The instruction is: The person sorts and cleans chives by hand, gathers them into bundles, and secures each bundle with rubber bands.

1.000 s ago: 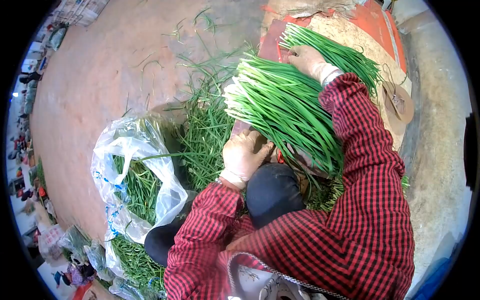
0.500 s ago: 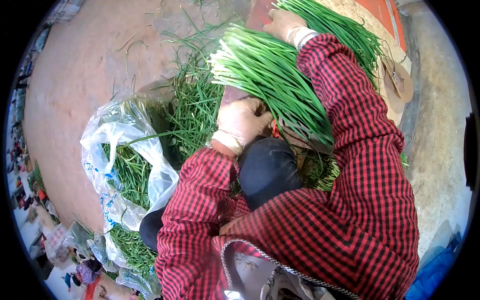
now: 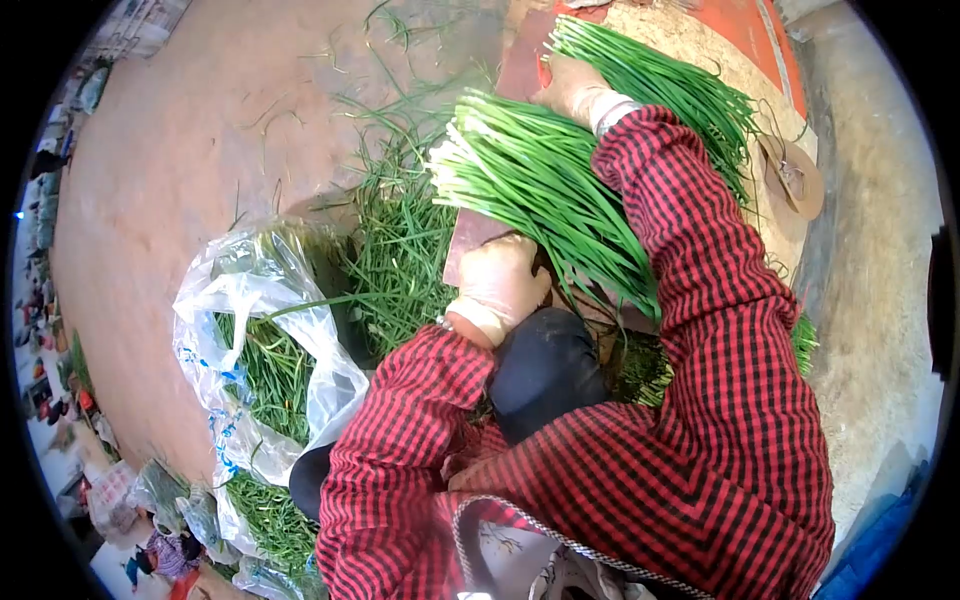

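A thick bundle of garlic chives (image 3: pixel 545 180) lies across a reddish-brown board (image 3: pixel 468 240), its pale cut ends to the left. My left hand (image 3: pixel 503 280), in a pale glove, is closed at the near edge of this bundle; its fingertips are hidden. Beyond the bundle, my right hand (image 3: pixel 577 88), also gloved, has its fingers curled beside a small red strip (image 3: pixel 544 72). It sits between the near bundle and a second bundle of chives (image 3: pixel 655 85), and what its fingers grip is mostly hidden.
Loose green trimmings (image 3: pixel 400 250) are heaped left of the board. A clear plastic bag (image 3: pixel 330 400) full of greens stands by my left knee. A tan round piece (image 3: pixel 795 175) with a string lies at the right. Blue material (image 3: pixel 880 550) shows at lower right.
The whole view has shifted, with the scene lower now. My left hand has turned knuckles-up, and the red bit at its fingertips is out of sight. The right hand stays beyond the bundle.
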`<state>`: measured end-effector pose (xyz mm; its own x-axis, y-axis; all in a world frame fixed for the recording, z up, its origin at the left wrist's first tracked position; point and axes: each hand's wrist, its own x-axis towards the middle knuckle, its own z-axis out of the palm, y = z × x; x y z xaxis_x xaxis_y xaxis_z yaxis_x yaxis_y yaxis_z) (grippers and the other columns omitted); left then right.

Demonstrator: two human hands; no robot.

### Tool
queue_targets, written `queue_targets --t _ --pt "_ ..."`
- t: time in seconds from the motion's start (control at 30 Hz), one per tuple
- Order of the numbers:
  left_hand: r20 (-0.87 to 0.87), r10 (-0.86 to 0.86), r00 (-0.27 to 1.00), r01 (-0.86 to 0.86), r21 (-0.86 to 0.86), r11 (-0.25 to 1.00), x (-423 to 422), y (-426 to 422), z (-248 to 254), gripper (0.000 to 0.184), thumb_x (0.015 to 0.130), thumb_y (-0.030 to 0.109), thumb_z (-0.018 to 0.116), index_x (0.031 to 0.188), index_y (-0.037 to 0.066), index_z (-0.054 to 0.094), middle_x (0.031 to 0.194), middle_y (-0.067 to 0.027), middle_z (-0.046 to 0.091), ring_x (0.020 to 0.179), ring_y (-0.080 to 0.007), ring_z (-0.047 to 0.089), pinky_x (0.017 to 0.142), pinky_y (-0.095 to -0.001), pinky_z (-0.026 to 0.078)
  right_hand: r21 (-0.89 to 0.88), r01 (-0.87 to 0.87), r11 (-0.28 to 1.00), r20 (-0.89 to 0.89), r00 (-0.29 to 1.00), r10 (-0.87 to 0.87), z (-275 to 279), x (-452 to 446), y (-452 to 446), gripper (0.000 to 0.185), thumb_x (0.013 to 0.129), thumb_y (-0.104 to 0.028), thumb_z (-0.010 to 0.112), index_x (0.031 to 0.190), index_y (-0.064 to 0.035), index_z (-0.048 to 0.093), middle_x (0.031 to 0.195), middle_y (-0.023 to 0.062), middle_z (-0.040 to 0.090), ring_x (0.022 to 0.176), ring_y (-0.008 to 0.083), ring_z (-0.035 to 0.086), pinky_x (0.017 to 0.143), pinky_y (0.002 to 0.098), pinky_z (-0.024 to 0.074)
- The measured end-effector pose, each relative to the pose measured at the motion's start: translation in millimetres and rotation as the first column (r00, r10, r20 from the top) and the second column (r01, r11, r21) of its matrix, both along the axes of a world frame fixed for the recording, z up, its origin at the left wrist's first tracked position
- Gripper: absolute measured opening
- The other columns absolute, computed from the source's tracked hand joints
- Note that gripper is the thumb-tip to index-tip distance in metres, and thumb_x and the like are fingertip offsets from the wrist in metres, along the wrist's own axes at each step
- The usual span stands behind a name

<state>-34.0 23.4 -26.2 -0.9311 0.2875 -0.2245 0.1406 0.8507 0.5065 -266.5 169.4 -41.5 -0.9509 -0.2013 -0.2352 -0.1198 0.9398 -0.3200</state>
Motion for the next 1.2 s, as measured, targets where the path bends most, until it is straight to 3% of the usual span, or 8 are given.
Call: queue_targets --t 0.13,0.2,0.33,0.67,0.87,0.93,1.1,1.2 --pt "0.096 0.147 0.985 -0.159 0.136 0.978 8.9 -6.2 -2.1 0.026 0.077 0.027 0.068 0.086 0.002 0.066 0.079 -0.0148 0.068 0.071 -0.0282 0.067 0.067 -0.0380 0.052 0.018 0.019 1.000 0.101 0.995 -0.020 4.8 3.5 3.6 0.041 0.077 -0.028 0.069 0.109 -0.0014 0.066 0.108 0.0225 0.066 0.102 0.0383 0.063 0.087 0.0418 0.0500" --pt "0.400 0.265 0.877 -0.429 0.405 0.807 16.4 -10.2 -18.7 0.026 0.077 0.024 0.065 0.092 0.002 0.065 0.083 -0.0182 0.067 0.074 -0.0343 0.066 0.070 -0.0411 0.051 -0.066 0.041 0.997 0.085 0.996 -0.035 5.4 9.0 5.2 0.040 0.077 -0.026 0.067 0.108 -0.0019 0.066 0.108 0.0213 0.066 0.103 0.0367 0.063 0.089 0.0413 0.0489" --pt "0.584 0.169 0.794 -0.575 0.632 0.519 25.6 -14.1 -34.9 0.019 0.086 0.012 0.060 0.100 -0.001 0.064 0.079 -0.0108 0.069 0.071 -0.0175 0.067 0.067 -0.0311 0.051 -0.080 0.056 0.995 0.035 0.998 -0.053 1.5 13.7 3.8 0.031 0.079 -0.027 0.063 0.102 -0.0050 0.066 0.103 0.0184 0.067 0.100 0.0348 0.063 0.087 0.0426 0.0485" --pt "0.601 0.141 0.786 -0.573 0.624 0.532 24.9 -19.8 -29.8 0.018 0.087 0.012 0.061 0.099 -0.001 0.066 0.078 -0.0092 0.069 0.069 -0.0134 0.064 0.066 -0.0273 0.050 -0.243 0.101 0.965 -0.105 0.986 -0.129 -9.9 21.9 11.7 0.040 0.078 -0.022 0.064 0.113 -0.0039 0.059 0.095 0.0122 0.067 0.088 0.0268 0.065 0.080 0.0346 0.0499" --pt "0.494 0.258 0.830 -0.537 0.583 0.610 25.0 -17.0 -30.1 0.017 0.083 0.018 0.066 0.088 0.003 0.070 0.077 -0.0102 0.068 0.069 -0.0179 0.064 0.066 -0.0310 0.050 -0.445 0.295 0.846 0.181 0.954 -0.237 -31.5 2.2 31.1 0.040 0.069 -0.034 0.074 0.095 -0.0045 0.065 0.093 0.0143 0.069 0.088 0.0268 0.066 0.082 0.0358 0.0491" --pt "0.083 0.356 0.931 -0.336 0.577 0.745 22.4 -16.5 -19.7 0.010 0.081 0.012 0.068 0.085 0.002 0.069 0.079 -0.0065 0.067 0.071 -0.0166 0.063 0.067 -0.0295 0.050 -0.281 0.219 0.934 0.082 0.975 -0.204 -6.2 13.7 19.3 0.040 0.069 -0.037 0.075 0.091 -0.0052 0.066 0.087 0.0143 0.069 0.085 0.0274 0.066 0.080 0.0352 0.0494" --pt "-0.062 0.308 0.949 -0.261 0.389 0.884 24.3 -14.4 -0.7 0.011 0.078 0.012 0.068 0.085 0.005 0.070 0.076 -0.0059 0.066 0.069 -0.0178 0.063 0.066 -0.0310 0.050 -0.054 0.015 0.998 0.109 0.994 -0.009 3.6 2.6 5.8 0.045 0.077 -0.035 0.066 0.109 -0.0034 0.068 0.108 0.0204 0.067 0.102 0.0355 0.063 0.091 0.0418 0.0479" --pt "0.294 0.326 0.898 -0.431 0.445 0.785 30.5 -25.6 -7.5 0.010 0.080 0.010 0.068 0.085 0.002 0.069 0.076 -0.0042 0.067 0.069 -0.0105 0.061 0.065 -0.0274 0.049 -0.070 0.025 0.997 0.054 0.998 -0.021 3.7 12.0 3.7 0.045 0.078 -0.035 0.066 0.110 -0.0040 0.067 0.108 0.0204 0.067 0.102 0.0351 0.063 0.091 0.0421 0.0484"
